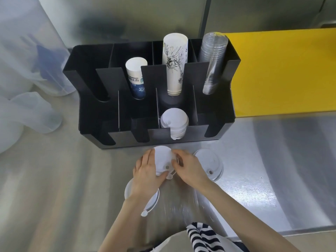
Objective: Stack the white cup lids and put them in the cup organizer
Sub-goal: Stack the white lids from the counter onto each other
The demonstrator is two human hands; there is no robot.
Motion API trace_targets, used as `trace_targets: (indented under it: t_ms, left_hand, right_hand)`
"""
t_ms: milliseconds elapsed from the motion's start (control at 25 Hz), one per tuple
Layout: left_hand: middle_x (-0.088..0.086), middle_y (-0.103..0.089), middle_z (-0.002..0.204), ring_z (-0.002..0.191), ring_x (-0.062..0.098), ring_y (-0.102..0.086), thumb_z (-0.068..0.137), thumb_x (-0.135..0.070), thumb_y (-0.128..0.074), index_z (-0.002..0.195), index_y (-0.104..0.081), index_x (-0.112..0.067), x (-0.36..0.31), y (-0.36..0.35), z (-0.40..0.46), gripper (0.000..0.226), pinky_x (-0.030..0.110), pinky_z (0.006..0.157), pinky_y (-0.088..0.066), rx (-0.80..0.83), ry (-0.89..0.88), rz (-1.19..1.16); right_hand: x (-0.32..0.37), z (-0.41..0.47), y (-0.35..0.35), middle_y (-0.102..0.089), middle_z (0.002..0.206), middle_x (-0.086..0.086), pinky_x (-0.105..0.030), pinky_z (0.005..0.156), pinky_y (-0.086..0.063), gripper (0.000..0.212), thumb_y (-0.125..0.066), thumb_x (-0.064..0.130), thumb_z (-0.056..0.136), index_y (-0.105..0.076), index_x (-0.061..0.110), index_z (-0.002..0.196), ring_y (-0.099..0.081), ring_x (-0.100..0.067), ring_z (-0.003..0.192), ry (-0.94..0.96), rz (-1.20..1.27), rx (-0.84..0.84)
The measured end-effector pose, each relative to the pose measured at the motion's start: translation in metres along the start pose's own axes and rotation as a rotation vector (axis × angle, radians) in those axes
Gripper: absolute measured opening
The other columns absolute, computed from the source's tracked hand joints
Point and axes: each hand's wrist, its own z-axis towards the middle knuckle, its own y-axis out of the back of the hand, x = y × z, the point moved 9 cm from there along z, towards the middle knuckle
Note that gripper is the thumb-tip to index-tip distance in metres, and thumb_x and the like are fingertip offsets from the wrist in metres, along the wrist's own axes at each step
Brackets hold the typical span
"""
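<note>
A small stack of white cup lids (162,160) is held just above the steel counter, in front of the black cup organizer (91,110). My left hand (145,171) grips its left side and my right hand (189,168) pinches its right edge. Another white lid (211,164) lies flat to the right of my right hand. A third lid (151,202) lies partly under my left wrist. A stack of white lids (174,122) stands in the organizer's front row, third slot from the left.
The organizer's back row holds a short printed paper cup stack (136,77), a tall white paper cup stack (174,64) and clear plastic cups (212,62). Translucent plastic containers (29,70) stand at the left. A yellow board (281,70) lies at the right.
</note>
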Motion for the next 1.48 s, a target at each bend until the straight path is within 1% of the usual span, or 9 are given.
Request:
trace_targets:
  t_ms: [160,360,480,560,680,800,1000,1160,1480]
  left_hand:
    - [-0.003,-0.028,0.151,0.136,0.019,-0.028,0.079,-0.028,-0.067,0.141,-0.025,-0.015,-0.023,0.007,-0.011,0.076,0.02,0.107,-0.022,0.01,-0.141,-0.179]
    - [-0.02,-0.023,0.136,0.13,0.006,-0.028,0.077,-0.023,-0.07,0.14,-0.027,-0.017,-0.046,-0.001,-0.021,0.076,0.002,0.096,-0.018,0.056,-0.249,-0.274]
    - [-0.016,-0.021,0.133,0.121,-0.001,-0.028,0.077,-0.02,-0.07,0.14,-0.027,-0.017,-0.051,-0.011,-0.022,0.076,-0.013,0.085,-0.02,0.061,-0.218,-0.361]
    - [-0.011,-0.028,0.135,0.119,0.001,-0.032,0.076,-0.021,-0.07,0.138,-0.028,-0.019,-0.057,-0.019,-0.02,0.075,-0.003,0.092,-0.025,0.081,-0.2,-0.387]
    - [-0.002,-0.031,0.141,0.128,0.012,-0.036,0.076,-0.024,-0.071,0.138,-0.029,-0.018,-0.068,-0.035,-0.017,0.075,0.019,0.101,-0.032,0.12,-0.19,-0.365]
    - [0.002,-0.031,0.143,0.132,0.017,-0.033,0.076,-0.026,-0.07,0.139,-0.027,-0.016,-0.078,-0.049,-0.014,0.076,0.027,0.107,-0.034,0.141,-0.184,-0.312]
    - [0.004,-0.034,0.143,0.131,0.018,-0.03,0.076,-0.027,-0.07,0.138,-0.028,-0.014,-0.083,-0.064,-0.011,0.076,0.026,0.108,-0.029,0.145,-0.176,-0.23]
    - [0.005,-0.036,0.142,0.131,0.019,-0.031,0.075,-0.029,-0.071,0.137,-0.029,-0.013,-0.083,-0.071,-0.01,0.076,0.028,0.11,-0.029,0.144,-0.167,-0.201]
    - [0.006,-0.039,0.14,0.13,0.022,-0.035,0.075,-0.034,-0.069,0.137,-0.031,-0.012,-0.081,-0.071,-0.008,0.076,0.031,0.109,-0.032,0.139,-0.181,-0.131]
  right_hand:
    - [-0.012,-0.006,0.027,-0.061,0.119,-0.013,-0.025,0.089,-0.043,0.031,-0.056,0.017,0.086,-0.057,0.01,0.116,-0.06,-0.024,0.1,-0.052,0.088,-0.114]
    - [-0.029,-0.02,0.054,-0.061,0.1,-0.003,0.005,0.062,-0.037,0.025,-0.057,0.019,0.086,-0.063,0.011,0.108,-0.054,-0.012,0.08,-0.084,0.141,-0.186]
    - [-0.045,-0.027,0.069,-0.06,0.097,0.0,0.005,0.058,-0.039,0.023,-0.059,0.02,0.084,-0.064,0.013,0.106,-0.053,0.0,0.071,-0.126,0.215,-0.225]
    - [-0.055,-0.03,0.077,-0.064,0.102,-0.003,-0.003,0.057,-0.042,0.024,-0.059,0.02,0.084,-0.064,0.014,0.107,-0.054,-0.003,0.073,-0.157,0.228,-0.247]
    - [-0.068,-0.033,0.088,-0.065,0.109,-0.007,-0.004,0.057,-0.043,0.025,-0.059,0.019,0.085,-0.063,0.013,0.109,-0.055,-0.015,0.084,-0.189,0.223,-0.286]
    - [-0.081,-0.035,0.096,-0.063,0.117,-0.009,-0.005,0.062,-0.037,0.025,-0.058,0.018,0.086,-0.062,0.012,0.11,-0.054,-0.017,0.089,-0.213,0.218,-0.321]
    - [-0.091,-0.032,0.097,-0.059,0.121,-0.011,-0.009,0.064,-0.037,0.026,-0.057,0.015,0.086,-0.06,0.011,0.111,-0.051,-0.016,0.091,-0.228,0.229,-0.31]
    - [-0.097,-0.031,0.093,-0.057,0.119,-0.014,-0.023,0.079,-0.038,0.024,-0.055,0.015,0.086,-0.06,0.012,0.11,-0.05,-0.017,0.09,-0.24,0.211,-0.297]
    - [-0.101,-0.027,0.086,-0.059,0.117,-0.014,-0.023,0.08,-0.039,0.025,-0.056,0.016,0.087,-0.061,0.009,0.11,-0.058,-0.023,0.094,-0.212,0.191,-0.253]
